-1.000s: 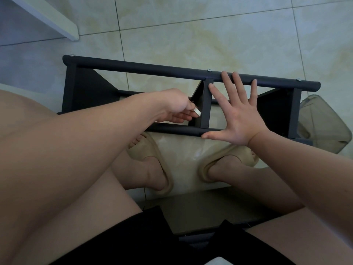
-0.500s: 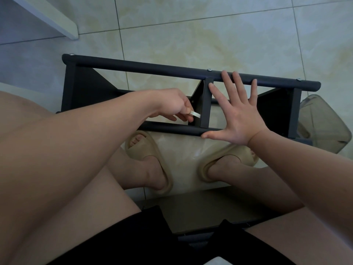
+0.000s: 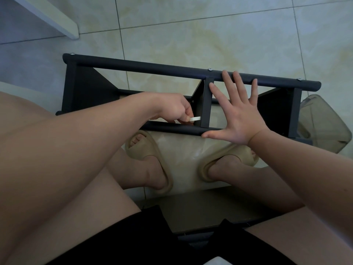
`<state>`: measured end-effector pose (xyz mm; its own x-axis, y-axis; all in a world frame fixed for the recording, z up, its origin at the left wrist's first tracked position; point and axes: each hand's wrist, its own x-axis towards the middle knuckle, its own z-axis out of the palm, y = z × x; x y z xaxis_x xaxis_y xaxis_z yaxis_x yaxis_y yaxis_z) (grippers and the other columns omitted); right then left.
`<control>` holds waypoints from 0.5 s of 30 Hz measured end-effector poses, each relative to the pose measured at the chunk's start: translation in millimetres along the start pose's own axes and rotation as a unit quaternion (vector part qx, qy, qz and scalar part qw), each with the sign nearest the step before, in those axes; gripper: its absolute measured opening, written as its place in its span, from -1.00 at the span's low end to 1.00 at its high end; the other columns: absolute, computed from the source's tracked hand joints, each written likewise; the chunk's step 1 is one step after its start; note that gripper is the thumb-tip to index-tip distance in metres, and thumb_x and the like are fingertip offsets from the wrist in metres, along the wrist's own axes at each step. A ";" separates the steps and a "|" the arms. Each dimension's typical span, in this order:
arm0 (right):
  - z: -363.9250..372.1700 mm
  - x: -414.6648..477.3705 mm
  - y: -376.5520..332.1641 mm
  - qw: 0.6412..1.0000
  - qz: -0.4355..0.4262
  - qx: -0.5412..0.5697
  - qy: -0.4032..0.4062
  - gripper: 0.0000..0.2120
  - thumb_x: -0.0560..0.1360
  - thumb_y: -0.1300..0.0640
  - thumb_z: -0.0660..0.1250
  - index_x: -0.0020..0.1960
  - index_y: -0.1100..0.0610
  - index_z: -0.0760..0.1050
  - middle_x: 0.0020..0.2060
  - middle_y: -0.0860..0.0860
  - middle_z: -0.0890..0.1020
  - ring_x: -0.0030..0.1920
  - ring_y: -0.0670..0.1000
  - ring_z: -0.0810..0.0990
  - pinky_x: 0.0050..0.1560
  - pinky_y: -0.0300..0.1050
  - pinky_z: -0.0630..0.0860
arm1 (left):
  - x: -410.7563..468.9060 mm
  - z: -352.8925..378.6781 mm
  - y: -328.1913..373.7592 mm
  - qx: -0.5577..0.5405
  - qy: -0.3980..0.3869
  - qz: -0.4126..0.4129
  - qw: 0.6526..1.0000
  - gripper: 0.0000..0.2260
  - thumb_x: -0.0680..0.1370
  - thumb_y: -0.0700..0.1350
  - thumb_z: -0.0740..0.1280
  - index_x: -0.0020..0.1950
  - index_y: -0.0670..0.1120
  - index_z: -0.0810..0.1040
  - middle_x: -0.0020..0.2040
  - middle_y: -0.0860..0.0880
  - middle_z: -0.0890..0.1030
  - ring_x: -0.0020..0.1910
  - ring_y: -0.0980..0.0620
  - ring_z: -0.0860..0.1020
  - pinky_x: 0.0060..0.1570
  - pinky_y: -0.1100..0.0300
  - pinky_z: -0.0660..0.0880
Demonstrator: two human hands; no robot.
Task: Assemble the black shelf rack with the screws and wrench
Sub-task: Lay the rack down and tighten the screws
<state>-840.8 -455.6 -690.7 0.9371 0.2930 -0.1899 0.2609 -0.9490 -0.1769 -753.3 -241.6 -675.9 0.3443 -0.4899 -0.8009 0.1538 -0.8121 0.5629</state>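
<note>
Metalwork first: the black shelf rack (image 3: 152,68) stands on the tiled floor (image 3: 191,35), just beyond the person's feet, with its 2 long tubes running left to right. 3 black cross pieces join the tubes, at the left end, near the middle and at the right end. 3 silvery screws (image 3: 210,69) show along the top of the far tube, 1 above each cross piece.

The left hand (image 3: 172,109) reaches in between the tubes. Its fingers are curled and clamped on the wrench (image 3: 195,118), a small pale flat piece whose free end points right and meets the middle cross piece (image 3: 207,104) low down, close to the near tube. Whether its tip sits on a screw cannot be told.

The right hand (image 3: 240,115) lies flat over the rack, just right of that middle cross piece. Its fingers are straight and spread apart, their tips at the far tube, while the thumb rests along the near tube.

Both feet wear beige slippers (image 3: 152,150) and are set under the near tube. A smoky clear container (image 3: 324,127) stands at the rack's right end. A white furniture edge (image 3: 53,18) crosses the upper left corner, and a dark flat panel (image 3: 210,213) lies on the floor below the knees.
</note>
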 end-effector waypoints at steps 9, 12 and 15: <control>0.7 0.1 0.3 1.000 0.002 -0.002 -0.004 0.16 0.30 -0.70 0.02 0.67 -0.01 -0.05 0.65 0.16 -0.10 0.63 0.25 -0.18 0.47 0.51 -0.27 | -0.9 0.6 2.9 0.048 0.001 0.008 0.999 -0.88 0.60 -0.20 0.35 -0.09 -0.01 0.61 -0.16 0.05 0.60 -0.16 0.08 0.51 -0.18 0.21 0.41; 0.6 0.6 0.6 1.000 0.002 -0.005 -0.008 0.16 0.30 -0.70 0.02 0.67 -0.01 -0.06 0.65 0.16 -0.11 0.63 0.25 -0.19 0.47 0.51 -0.27 | 0.7 -4.8 5.6 0.105 0.035 0.010 0.994 -0.85 0.58 -0.22 0.31 -0.09 -0.03 0.64 -0.16 0.07 0.70 -0.09 0.07 0.61 -0.07 0.19 0.51; 0.0 0.4 0.5 1.000 0.002 -0.004 -0.009 0.16 0.31 -0.70 0.00 0.67 -0.01 -0.07 0.65 0.15 -0.11 0.63 0.25 -0.20 0.47 0.51 -0.28 | -0.2 -9.8 7.9 0.168 0.078 0.015 0.983 -0.80 0.56 -0.24 0.29 -0.15 0.03 0.60 -0.24 0.14 0.66 -0.09 0.09 0.59 -0.21 0.22 0.44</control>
<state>-840.3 -455.9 -690.9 0.9339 0.2909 -0.2080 0.2586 -0.9510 -0.1693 -743.2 -244.7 -669.3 0.4852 -0.4829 -0.7290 -0.1648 -0.8692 0.4661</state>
